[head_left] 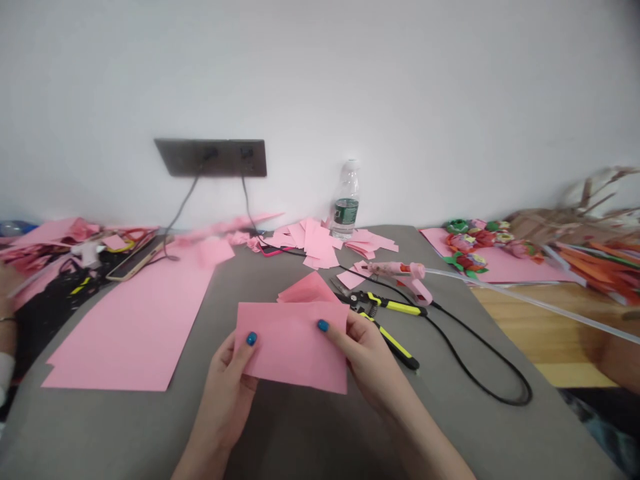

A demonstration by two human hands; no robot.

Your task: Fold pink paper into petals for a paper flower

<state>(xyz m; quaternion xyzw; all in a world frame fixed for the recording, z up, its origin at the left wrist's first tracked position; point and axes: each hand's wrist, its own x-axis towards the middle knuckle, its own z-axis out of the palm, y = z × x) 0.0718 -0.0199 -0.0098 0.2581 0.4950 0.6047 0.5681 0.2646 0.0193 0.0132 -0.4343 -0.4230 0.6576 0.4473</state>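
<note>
A rectangular sheet of pink paper (295, 353) is held up in front of me between both hands. My left hand (233, 373) pinches its left edge, thumb on the near face. On the right edge, my right hand (365, 353) grips with the thumb in front and the fingers behind. Another pink piece of paper (311, 287) shows just behind the sheet. Yellow-and-black pliers (395, 305) lie right behind my right hand, partly covered by it. A pink glue gun (410, 273) with a long clear glue stick rests farther back.
Large pink sheets (135, 327) lie on the left. Cut pink pieces (315, 240) surround a water bottle (347, 200) by the wall. A black cord (480, 383) loops at right. Paper flowers (467, 247) sit back right. Another person's arm (7, 320) shows far left.
</note>
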